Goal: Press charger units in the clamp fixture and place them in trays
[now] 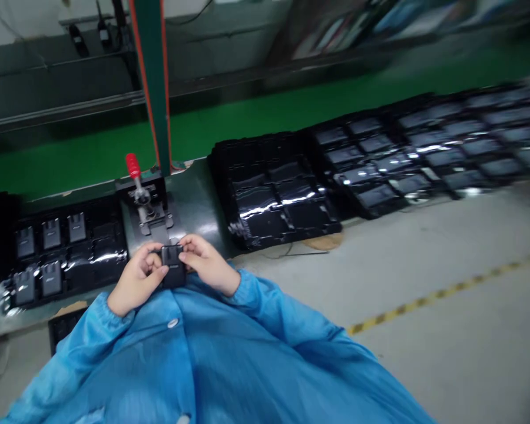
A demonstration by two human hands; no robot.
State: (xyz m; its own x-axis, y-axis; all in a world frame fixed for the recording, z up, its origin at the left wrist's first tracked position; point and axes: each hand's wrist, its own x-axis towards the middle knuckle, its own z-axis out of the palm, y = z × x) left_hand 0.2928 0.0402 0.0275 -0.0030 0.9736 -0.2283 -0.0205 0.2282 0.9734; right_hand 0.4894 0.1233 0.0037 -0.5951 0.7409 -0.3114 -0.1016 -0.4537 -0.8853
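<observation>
Close to my body, at the near edge of the bench, I hold a small black rectangular plastic case [174, 268] that looks like a battery or charger housing. My left hand [141, 274] pinches its left side between thumb and fingers. On its right side and upper edge, my right hand [205, 263] grips it the same way. Just beyond the hands stands a metal toggle clamp [145, 203] with a red handle, mounted on a dark block. To the left, a black plastic tray [82, 259] bears several similar dark grey cases [52, 232] in its pockets.
Stacked black trays [278, 188] with moulded pockets lie to the right of the clamp. Further right, more trays [380, 159] hold rows of flat grey pieces. A green post [152, 76] with orange edges rises behind the clamp. Yellow-and-black tape [406, 307] marks the floor at right.
</observation>
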